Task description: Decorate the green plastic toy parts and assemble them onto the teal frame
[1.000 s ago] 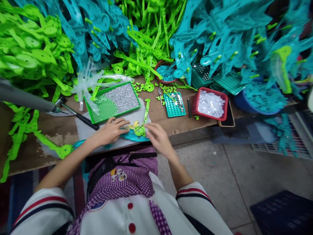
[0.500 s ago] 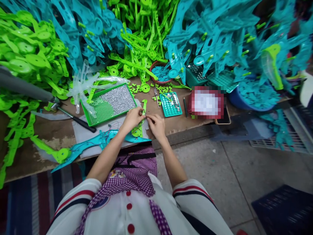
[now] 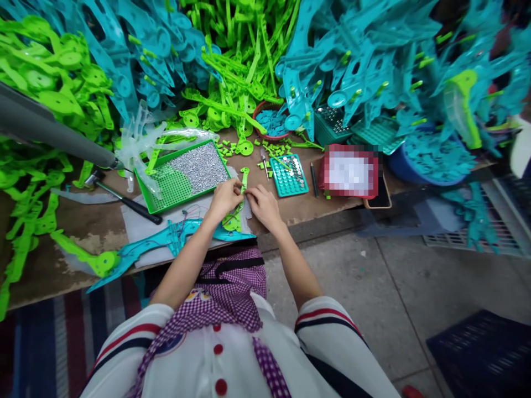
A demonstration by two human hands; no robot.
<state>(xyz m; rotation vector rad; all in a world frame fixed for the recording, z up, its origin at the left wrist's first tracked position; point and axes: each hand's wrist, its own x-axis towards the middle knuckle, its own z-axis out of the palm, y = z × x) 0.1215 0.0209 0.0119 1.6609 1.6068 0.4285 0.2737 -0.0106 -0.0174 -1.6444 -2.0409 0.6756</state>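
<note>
A light green plastic part, long and narrow with a wider lower end, lies on a pale cloth at the table's front edge. My left hand is closed on its middle, thumb and fingers pinched together. From the other side my right hand reaches to the same spot, its fingertips bent together against the part; whatever small thing they may hold is hidden. Under my left forearm rests a long turquoise plastic part with thin wires and a green piece joined at its left end.
Behind my left hand stands a green tray of small metal pieces. A hammer lies left of it, under a grey bar. To the right are a turquoise tray of round discs and a red box. Plastic parts pile up behind.
My right hand has shifted slightly left and up, closer to the left hand's fingers. The grey bar at the left has moved right in view. The green part stays in place.
</note>
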